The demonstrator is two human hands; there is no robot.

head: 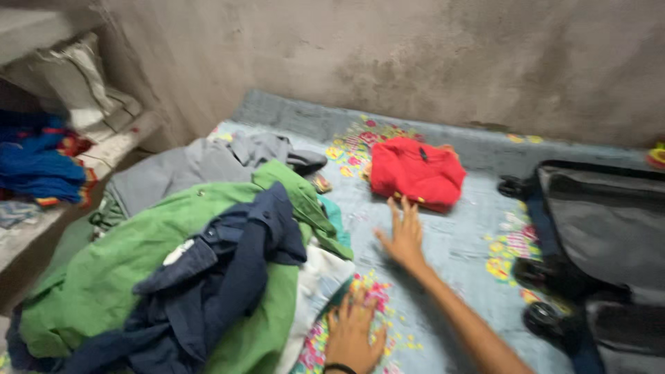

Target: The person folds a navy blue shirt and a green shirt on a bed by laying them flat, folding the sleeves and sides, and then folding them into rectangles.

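Note:
My right hand point(403, 234) lies flat on the flowered blue sheet point(457, 242), fingers spread, just below a folded red garment point(415, 172). My left hand point(353, 332), with a dark band at the wrist, rests open on the sheet at the bottom, touching the edge of a heap of clothes. On that heap a navy blue shirt point(222, 277) lies over a green garment point(111, 277). A grey garment point(201, 163) sits behind them and a white one point(320, 277) sticks out beside my left hand.
A dark grey wheeled suitcase point(603, 235) lies at the right. Shelves at the left hold blue cloth point(38, 166) and pale folded fabric point(83, 83). A bare stained wall point(415, 55) runs behind the bed.

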